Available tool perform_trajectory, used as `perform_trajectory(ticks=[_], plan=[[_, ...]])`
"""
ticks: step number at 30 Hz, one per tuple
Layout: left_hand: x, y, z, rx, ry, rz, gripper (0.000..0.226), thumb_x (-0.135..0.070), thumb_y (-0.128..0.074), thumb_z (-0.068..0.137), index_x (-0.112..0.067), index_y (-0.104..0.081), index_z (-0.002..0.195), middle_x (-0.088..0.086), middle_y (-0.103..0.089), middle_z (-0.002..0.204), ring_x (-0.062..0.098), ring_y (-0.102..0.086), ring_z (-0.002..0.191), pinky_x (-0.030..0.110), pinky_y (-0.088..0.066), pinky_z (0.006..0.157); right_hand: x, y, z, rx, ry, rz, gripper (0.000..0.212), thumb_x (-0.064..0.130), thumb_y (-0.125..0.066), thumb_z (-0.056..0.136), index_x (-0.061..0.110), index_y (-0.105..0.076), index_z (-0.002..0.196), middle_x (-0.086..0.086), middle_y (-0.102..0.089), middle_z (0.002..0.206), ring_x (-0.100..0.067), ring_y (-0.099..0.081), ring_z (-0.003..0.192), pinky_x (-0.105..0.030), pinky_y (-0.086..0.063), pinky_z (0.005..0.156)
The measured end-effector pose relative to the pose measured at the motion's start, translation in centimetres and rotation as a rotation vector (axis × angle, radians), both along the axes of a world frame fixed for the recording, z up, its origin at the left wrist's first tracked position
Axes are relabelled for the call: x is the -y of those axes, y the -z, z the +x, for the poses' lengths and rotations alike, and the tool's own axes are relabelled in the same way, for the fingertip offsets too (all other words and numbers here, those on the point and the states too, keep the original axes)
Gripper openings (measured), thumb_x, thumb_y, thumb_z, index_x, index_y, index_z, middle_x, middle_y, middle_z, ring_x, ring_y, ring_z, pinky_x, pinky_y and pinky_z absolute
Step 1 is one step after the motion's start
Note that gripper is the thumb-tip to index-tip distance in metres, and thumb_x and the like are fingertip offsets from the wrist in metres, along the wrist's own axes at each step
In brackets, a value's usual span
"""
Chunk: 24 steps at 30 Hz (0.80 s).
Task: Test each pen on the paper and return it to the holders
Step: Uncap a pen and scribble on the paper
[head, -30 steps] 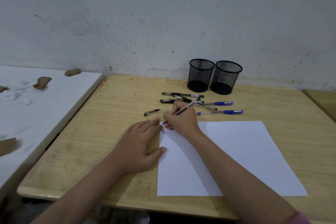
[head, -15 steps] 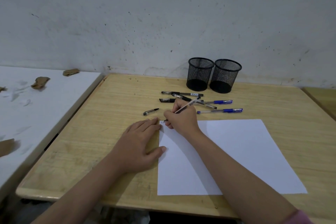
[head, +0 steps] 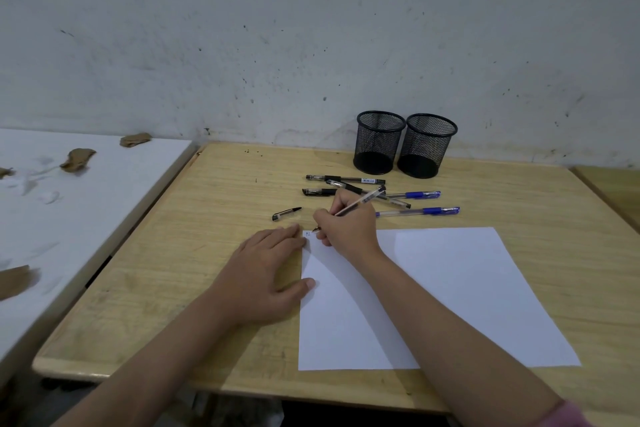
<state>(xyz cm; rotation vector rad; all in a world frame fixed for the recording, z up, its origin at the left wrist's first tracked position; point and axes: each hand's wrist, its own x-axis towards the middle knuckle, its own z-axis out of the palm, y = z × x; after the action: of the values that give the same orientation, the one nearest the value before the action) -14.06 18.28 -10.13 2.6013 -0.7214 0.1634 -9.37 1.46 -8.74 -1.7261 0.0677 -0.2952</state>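
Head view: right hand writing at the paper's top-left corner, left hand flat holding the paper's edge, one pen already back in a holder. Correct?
Not quite. In the head view both mesh holders are empty; no pen is back yet. The rest holds: the right hand grips a pen at the paper's top-left corner, and the left hand lies flat at its left edge.

Two bare forearms are seen, both uncovered from wrist to near the elbow. A pink sleeve cuff (head: 568, 414) is worn on the right arm only. No rings, watch or markings are observed on either hand.
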Motion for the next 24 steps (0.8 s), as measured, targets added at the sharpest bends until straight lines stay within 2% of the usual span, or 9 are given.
perform_trajectory(ticks=[11,18,24], plan=[[0.08,0.17,0.05,0.014,-0.004,0.022,0.070,-0.064,-0.045,0.076,-0.027,-0.039,0.135,-0.011,-0.034,0.148,0.009,-0.030,0.133,0.038,-0.031,0.109,-0.06,-0.02,0.01,0.027,-0.028,-0.054,0.031,-0.006,-0.061,0.075,0.010,-0.039,0.058,-0.015,-0.046,0.052,-0.014,-0.058,0.038,-0.021,-0.046,0.038],[0.00,0.13,-0.04,0.024,0.009,-0.006,0.069,-0.063,-0.045,0.076,-0.026,-0.041,0.135,-0.011,-0.035,0.147,0.008,-0.031,0.133,0.036,-0.030,0.109,0.07,0.02,0.04,0.049,0.023,-0.047,0.037,-0.008,-0.058,0.073,0.014,-0.035,0.054,-0.008,-0.038,0.047,-0.025,-0.056,0.043,-0.018,-0.041,0.037],[-0.01,0.39,0.14,0.027,0.012,-0.017,0.068,-0.063,-0.046,0.077,-0.027,-0.041,0.134,-0.012,-0.035,0.147,0.008,-0.031,0.133,0.039,-0.031,0.109,0.08,0.04,0.13,0.025,0.013,-0.064,0.033,-0.007,-0.059,0.073,0.012,-0.038,0.057,-0.012,-0.043,0.051,-0.021,-0.058,0.042,-0.020,-0.043,0.039]])
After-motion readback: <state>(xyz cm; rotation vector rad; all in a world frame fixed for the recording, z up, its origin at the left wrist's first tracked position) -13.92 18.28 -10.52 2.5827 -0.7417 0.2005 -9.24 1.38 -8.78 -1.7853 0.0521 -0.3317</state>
